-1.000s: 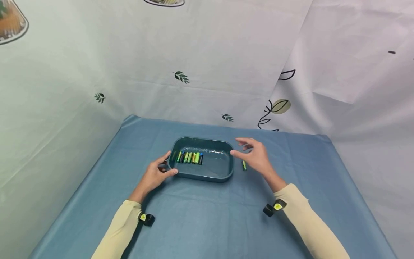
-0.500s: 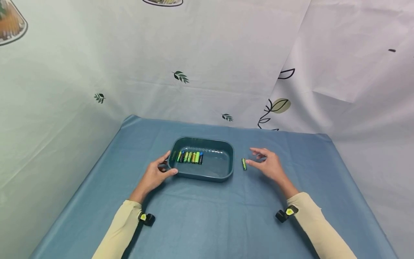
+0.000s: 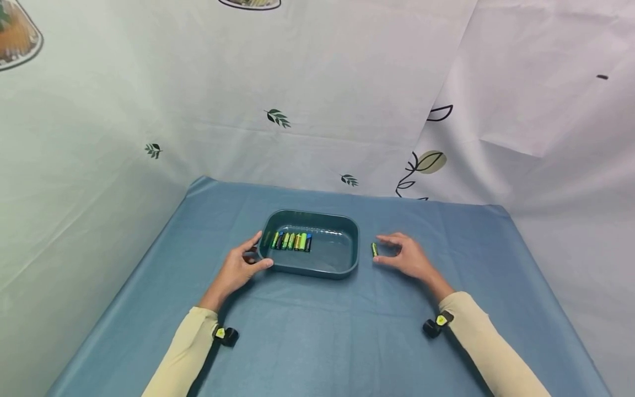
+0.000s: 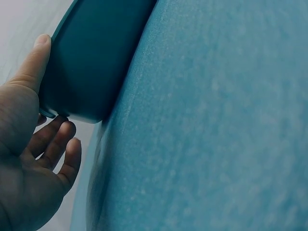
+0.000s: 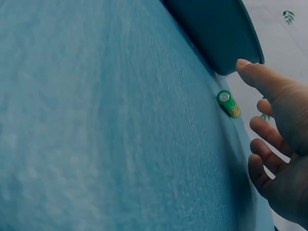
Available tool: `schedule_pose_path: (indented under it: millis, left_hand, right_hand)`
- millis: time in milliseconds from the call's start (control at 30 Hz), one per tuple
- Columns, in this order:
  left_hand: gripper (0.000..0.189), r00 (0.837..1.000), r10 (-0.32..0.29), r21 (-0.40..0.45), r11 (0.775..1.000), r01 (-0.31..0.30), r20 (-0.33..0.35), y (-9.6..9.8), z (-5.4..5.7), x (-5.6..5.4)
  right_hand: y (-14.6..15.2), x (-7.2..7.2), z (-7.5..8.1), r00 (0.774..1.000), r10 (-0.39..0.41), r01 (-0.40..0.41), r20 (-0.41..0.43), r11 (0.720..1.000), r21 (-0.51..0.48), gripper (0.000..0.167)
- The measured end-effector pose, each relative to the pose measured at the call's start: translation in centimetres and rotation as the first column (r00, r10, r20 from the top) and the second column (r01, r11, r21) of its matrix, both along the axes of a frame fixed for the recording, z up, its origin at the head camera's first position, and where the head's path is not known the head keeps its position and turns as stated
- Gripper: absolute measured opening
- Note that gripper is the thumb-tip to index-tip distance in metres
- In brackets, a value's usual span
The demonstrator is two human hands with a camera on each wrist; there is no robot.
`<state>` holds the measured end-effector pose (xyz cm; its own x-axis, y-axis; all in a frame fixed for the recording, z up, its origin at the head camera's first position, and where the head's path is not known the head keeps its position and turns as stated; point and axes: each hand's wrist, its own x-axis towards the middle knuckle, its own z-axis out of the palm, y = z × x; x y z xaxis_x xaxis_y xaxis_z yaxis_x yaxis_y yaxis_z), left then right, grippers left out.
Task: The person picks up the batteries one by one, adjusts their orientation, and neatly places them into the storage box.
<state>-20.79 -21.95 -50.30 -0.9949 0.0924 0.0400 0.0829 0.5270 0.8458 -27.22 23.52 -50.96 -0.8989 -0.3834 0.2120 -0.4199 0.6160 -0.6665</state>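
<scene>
A dark teal rectangular tray [image 3: 342,271] sits on the blue cloth. A row of several batteries [image 3: 291,241], green, yellow and dark blue, lies along its left part. My left hand [image 3: 239,267] holds the tray's left end, thumb at the front rim and fingers round the far side; in the left wrist view the thumb [image 4: 36,62] lies along the tray wall. Right of the tray a single green battery [image 3: 374,250] lies on the cloth. Thumb and fingers of my right hand [image 3: 408,257] stand spread beside it, apart from it in the right wrist view.
A blue cloth [image 3: 307,342] covers the table. Behind it and at both sides hang white printed curtains [image 3: 317,77], close past the table's far edge. Small black cameras [image 3: 431,327] are strapped to both wrists over pale sleeves.
My right hand has moved right and down from beside the tray's right rim to the loose battery, its thumb lowering past the battery's near end. Left hand, tray and batteries have stayed put.
</scene>
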Motion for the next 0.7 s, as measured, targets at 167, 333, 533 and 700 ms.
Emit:
schedule_pose_path:
  millis: [167, 333, 533, 700]
  left_hand:
    - [0.088, 1.000, -0.002, 0.002, 1.000, 0.002, 0.002, 0.1, 0.1, 0.0]
    - [0.089, 1.000, -0.001, -0.003, 1.000, 0.001, -0.001, 0.1, 0.0, 0.0]
    - [0.088, 1.000, -0.001, 0.001, 1.000, 0.001, 0.003, 0.0, 0.0, 0.0]
    - [0.088, 1.000, 0.004, -0.003, 1.000, -0.004, 0.001, 0.1, 0.0, 0.0]
  right_hand:
    - [0.1, -0.4, -0.2, 0.999, 0.032, -0.032, 0.003, 0.999, 0.002, 0.060]
    - [0.3, -0.9, -0.3, 0.997, 0.054, -0.056, 0.048, 0.998, 0.040, 0.065]
    - [0.3, -1.3, -0.3, 0.995, 0.048, -0.055, 0.088, 0.996, 0.072, 0.065]
    - [0.4, -1.6, -0.4, 0.994, 0.048, -0.058, 0.102, 0.993, 0.098, 0.064]
